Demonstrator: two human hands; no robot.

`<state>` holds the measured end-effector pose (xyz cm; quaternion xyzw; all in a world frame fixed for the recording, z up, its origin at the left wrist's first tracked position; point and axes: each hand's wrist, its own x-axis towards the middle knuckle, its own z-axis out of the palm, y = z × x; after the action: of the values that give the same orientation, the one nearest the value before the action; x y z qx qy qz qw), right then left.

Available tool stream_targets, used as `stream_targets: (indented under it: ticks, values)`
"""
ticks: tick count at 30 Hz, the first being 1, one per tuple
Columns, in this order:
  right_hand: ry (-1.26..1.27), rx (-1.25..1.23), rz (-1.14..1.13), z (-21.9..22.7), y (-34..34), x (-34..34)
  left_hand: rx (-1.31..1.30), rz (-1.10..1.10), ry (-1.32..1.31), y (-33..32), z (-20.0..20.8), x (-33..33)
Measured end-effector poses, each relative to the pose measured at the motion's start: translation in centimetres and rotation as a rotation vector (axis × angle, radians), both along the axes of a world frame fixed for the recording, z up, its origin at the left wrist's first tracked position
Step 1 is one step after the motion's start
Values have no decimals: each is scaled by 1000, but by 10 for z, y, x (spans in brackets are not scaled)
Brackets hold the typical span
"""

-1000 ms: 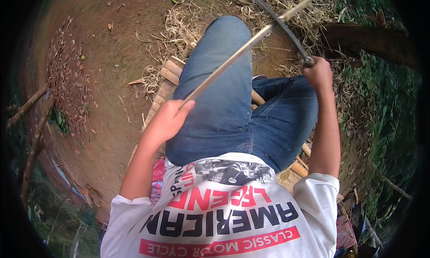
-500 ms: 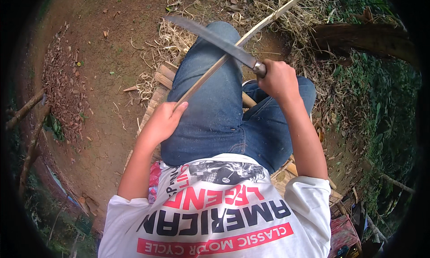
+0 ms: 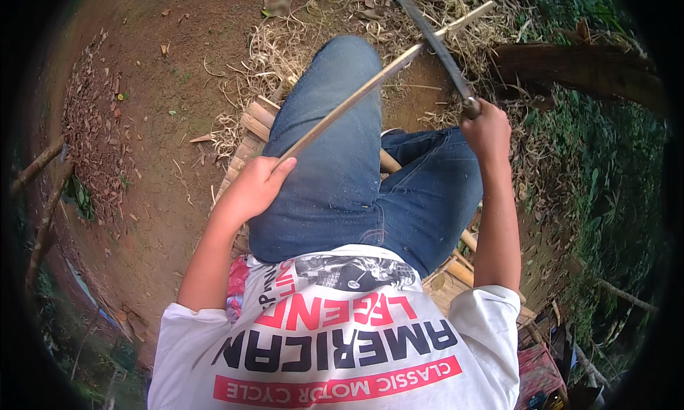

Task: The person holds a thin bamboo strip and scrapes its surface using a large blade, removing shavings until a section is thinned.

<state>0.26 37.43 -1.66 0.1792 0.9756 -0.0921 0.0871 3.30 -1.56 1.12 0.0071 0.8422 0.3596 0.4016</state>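
1. a shaving stroke along a wooden strip (image 3: 342, 111) seems to be in hand; the strip is slanted over the left thigh (image 3: 317, 161), its near end pinched in the grip of the left hand (image 3: 255, 188).
2. a long knife (image 3: 435, 43) is clasped by its handle in the grip of the right hand (image 3: 487, 131), its blade crossed near the strip's far end; contact cannot be told.
3. for another stroke, a steady strip and shallow blade angle would be called for.
4. since half a second earlier, the blade has been shifted outward from over the thigh; the left hold is unchanged.

Knife blade (image 3: 450, 64) smooth, dull metal; strip (image 3: 356, 99) smooth, matt, wood-like; jeans (image 3: 320, 182) matt denim; shirt (image 3: 335, 331) matt cloth; shavings (image 3: 271, 57) dry, papery
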Motion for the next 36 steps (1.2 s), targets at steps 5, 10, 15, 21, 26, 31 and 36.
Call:
stream_targets:
  ticks: [5, 10, 15, 21, 26, 31, 36]
  values:
    - [-25, -63, 263, -5, -41, 9, 26, 29, -12, 1, 4, 0]
    - [12, 52, -58, -28, 26, -4, 57, 22, 30, -6, -3, 4]
    - [148, -159, -367, -24, 88, 15, 43, 36, 6, -2, -11, 4]
    - [187, -428, -225, -13, 21, 47, -265, -31, 303, 20, 4, 21]
    - [42, -463, -85, -5, -55, 42, -358, -100, 343, 23, 7, 20]
    - [-59, -323, 226, 6, -89, 24, -371, -115, 328, 24, 9, 17]
    - [-107, -254, 303, 5, -79, 9, -355, -89, 424, 23, 4, 22]
